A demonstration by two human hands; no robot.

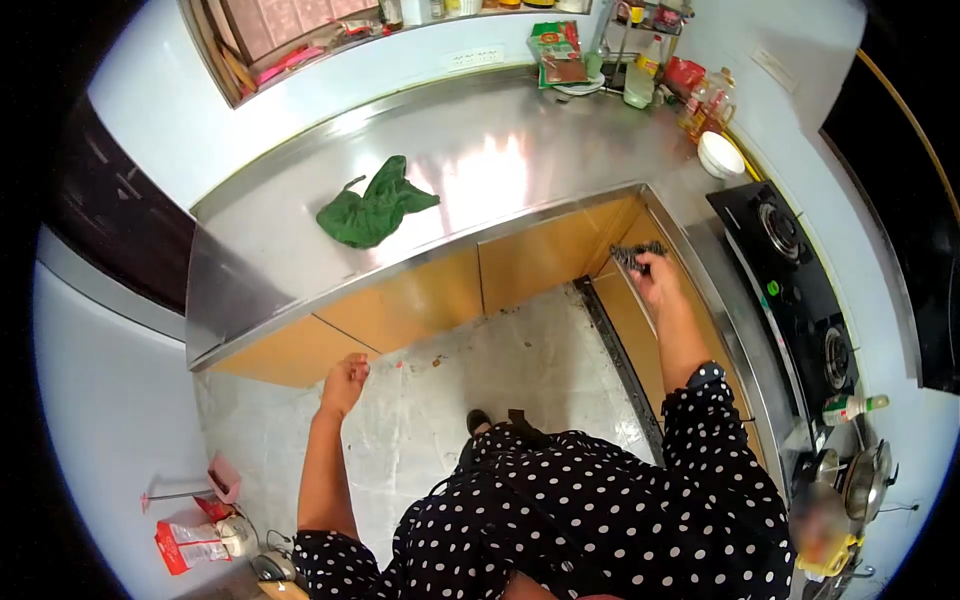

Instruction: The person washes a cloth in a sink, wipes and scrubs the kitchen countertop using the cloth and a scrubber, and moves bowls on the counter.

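Note:
My right hand (657, 280) is closed on a dark, black-and-white patterned item (638, 254), in front of the cabinet doors near the inner corner of the counter. It looks like a cloth or scrubber; its exact kind is too small to tell. My left hand (346, 384) hangs over the floor by the left cabinet doors, its fingers curled; whether anything is between them is too small to make out. A crumpled green cloth (372, 212) lies on the steel countertop (290, 160), beyond my left hand and touched by neither hand.
At the right stands a black gas stove (790, 290), with a white bowl (720, 155) behind it. Bottles (710, 105) and a green packet (556, 50) are at the back. A pan (867, 480) sits lower right. A pink dustpan (225, 478) is at lower left.

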